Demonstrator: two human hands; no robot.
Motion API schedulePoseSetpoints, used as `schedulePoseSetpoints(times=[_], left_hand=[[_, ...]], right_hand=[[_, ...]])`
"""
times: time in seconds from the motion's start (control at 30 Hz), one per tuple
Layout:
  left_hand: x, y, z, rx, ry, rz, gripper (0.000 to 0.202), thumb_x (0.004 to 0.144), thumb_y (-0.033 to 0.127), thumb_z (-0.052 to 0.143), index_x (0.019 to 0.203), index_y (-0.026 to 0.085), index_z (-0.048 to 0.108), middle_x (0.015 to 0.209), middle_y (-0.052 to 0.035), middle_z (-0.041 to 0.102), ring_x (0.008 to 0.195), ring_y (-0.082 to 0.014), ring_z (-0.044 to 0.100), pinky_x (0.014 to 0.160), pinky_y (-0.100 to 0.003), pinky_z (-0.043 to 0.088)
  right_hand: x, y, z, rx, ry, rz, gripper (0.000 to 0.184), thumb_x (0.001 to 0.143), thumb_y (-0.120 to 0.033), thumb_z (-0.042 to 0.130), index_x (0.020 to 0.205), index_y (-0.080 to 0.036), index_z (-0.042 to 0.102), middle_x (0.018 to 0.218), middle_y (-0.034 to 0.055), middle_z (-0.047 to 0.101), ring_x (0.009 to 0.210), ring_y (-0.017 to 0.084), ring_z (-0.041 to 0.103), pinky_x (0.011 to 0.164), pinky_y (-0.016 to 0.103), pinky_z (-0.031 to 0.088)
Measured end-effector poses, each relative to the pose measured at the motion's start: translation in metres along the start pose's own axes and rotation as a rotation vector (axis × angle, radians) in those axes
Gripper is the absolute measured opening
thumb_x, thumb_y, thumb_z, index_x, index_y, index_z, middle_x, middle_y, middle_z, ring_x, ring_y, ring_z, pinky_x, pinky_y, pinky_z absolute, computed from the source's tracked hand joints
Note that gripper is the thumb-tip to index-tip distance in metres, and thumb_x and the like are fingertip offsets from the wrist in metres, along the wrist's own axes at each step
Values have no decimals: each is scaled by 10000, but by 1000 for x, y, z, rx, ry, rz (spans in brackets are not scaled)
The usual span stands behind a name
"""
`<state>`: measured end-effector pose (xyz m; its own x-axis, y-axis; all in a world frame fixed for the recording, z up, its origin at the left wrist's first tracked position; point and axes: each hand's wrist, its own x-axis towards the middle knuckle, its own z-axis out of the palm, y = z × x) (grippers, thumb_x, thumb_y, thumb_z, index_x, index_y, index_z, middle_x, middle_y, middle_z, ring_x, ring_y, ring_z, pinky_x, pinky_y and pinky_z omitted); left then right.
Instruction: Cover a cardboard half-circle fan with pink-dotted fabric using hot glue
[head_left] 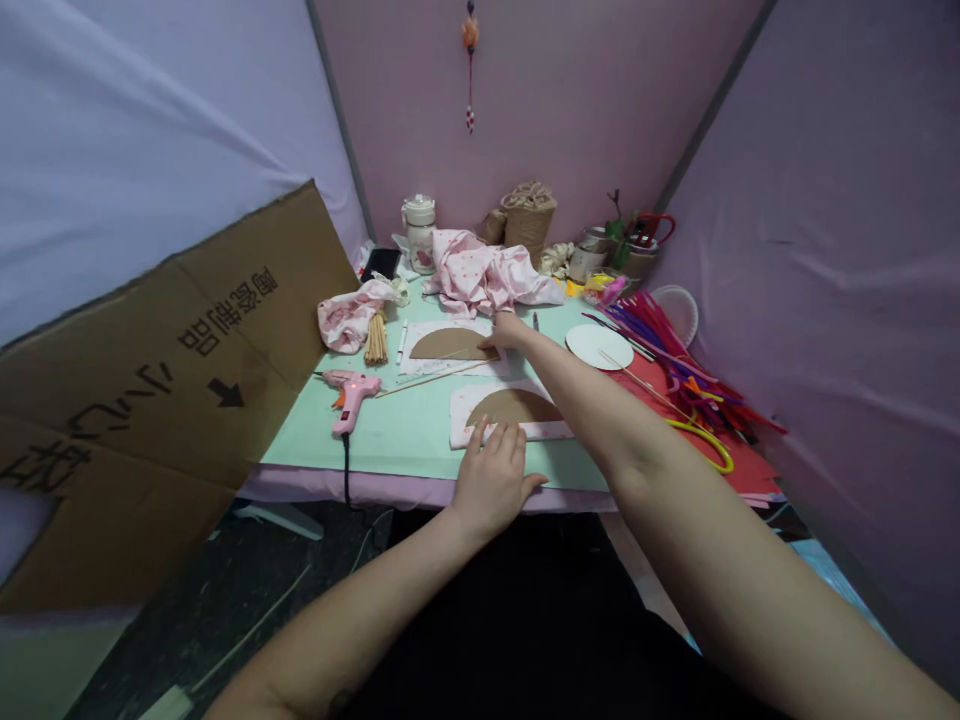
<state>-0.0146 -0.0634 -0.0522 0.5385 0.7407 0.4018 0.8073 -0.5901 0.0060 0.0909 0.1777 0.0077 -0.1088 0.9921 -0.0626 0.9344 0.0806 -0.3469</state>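
Note:
My left hand rests flat near the table's front edge, fingers spread on the near piece of pink patterned fabric, which carries a brown half-circle of cardboard. My right hand reaches farther across the table and touches the right end of a second brown half-circle lying on another fabric piece. Whether it pinches the cardboard I cannot tell. A thin wooden stick lies between the two pieces.
A pink glue gun lies at the left on the mint table cover. Pipe cleaners, yellow scissors, a white paper plate, crumpled pink cloth, wooden sticks and a cardboard sheet surround the work area.

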Motion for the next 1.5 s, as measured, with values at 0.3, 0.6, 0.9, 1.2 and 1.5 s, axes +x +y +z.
schedulePoseSetpoints(times=[0.3,0.6,0.9,1.2,1.5], left_hand=[[1,-1,0,-65,-19,-13,509,941,446,565,1333,122,584,1349,-164,623,1247,-304,575,1187,-516,272],[1,1,0,-51,-4,-23,535,950,466,543,1313,74,583,1338,-187,619,1261,-318,555,1187,-507,267],[0,0,-1,-5,13,-2,545,958,491,514,1295,71,594,1326,-191,626,1243,-327,568,1181,-520,272],[1,0,-1,8,66,1,521,952,487,532,1262,77,618,1288,-177,654,1208,-313,593,1167,-514,298],[1,-1,0,15,59,8,521,953,486,533,1266,78,619,1290,-175,653,1208,-312,592,1171,-511,283]], right_hand=[[-76,24,-19,87,171,-169,326,897,-286,603,1182,-139,664,1193,126,675,1094,238,621,977,369,458],[-215,122,6,317,358,-217,261,892,-346,584,1077,-188,678,1010,103,717,942,246,666,851,406,519],[-213,113,25,255,329,-47,212,823,-412,675,872,-206,698,862,54,715,796,210,637,719,332,437],[-209,102,22,207,253,21,198,830,-342,648,695,-200,625,768,32,692,743,186,592,692,309,318],[-211,92,20,41,337,-18,115,853,-307,640,806,-203,640,890,55,684,901,233,580,771,346,280]])
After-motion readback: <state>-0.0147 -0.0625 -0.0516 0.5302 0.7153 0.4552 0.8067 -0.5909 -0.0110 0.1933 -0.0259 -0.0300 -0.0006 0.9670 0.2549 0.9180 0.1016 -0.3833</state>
